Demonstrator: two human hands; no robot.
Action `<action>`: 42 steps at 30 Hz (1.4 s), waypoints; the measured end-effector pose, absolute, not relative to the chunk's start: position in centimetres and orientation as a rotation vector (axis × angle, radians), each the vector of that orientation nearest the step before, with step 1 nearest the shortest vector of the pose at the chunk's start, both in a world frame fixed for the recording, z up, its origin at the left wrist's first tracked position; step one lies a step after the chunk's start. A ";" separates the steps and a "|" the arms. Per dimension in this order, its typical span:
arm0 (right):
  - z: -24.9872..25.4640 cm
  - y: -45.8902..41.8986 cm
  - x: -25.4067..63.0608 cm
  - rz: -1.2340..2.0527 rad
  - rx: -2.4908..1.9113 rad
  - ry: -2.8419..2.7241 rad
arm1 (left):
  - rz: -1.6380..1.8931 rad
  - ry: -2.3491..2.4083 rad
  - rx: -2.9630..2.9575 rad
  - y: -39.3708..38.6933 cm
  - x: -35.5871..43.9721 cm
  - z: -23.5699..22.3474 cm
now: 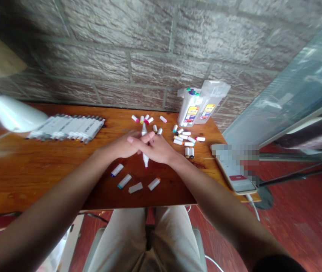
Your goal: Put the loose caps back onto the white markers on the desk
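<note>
Marker in the middle (pixel 145 161): under and between the two meeting hands, its red tip toward the near edge, its far end showing beyond the fingers; the middle is hidden.
Left hand (pixel 127 146): reaches in from the left and meets the other hand over the marker; its fingers are bent and partly covered, so I cannot tell how narrow they are or whether they grip.
Right hand (pixel 160 149): overlaps the left hand above the marker; its fingers are close together and partly hidden, their grip also impossible to tell.
Near caps (pixel 124 181): four short pieces, spread on the tabletop (pixel 50 170) between the hands and the near edge.
Far caps (pixel 163 119): pink- and yellow-ended ones lie beyond the hands.
Right-hand caps (pixel 189 144): a loose cluster to the right of the hands.
Marker row (pixel 77 127): laid side by side, well to the left.
Marker case (pixel 192 109): upright near the wall (pixel 149 64), coloured ends at its top.
Phone (pixel 234 175): at the right edge, cable (pixel 253 207) plugged in.
</note>
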State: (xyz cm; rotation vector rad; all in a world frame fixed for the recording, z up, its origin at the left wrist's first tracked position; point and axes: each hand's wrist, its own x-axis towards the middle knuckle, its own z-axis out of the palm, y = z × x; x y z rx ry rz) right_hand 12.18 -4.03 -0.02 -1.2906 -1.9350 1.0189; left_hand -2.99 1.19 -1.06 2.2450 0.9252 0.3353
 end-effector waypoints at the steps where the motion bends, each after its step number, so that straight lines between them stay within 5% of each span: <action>1: -0.1 -4.0 12.2 1.011 -1.275 -1.939 | 0.329 0.933 2.240 1.2 -3.0 -1.0; 42: 0.7 -4.4 12.6 1.071 -1.288 -2.035 | 0.263 1.014 2.296 0.7 -2.7 -0.1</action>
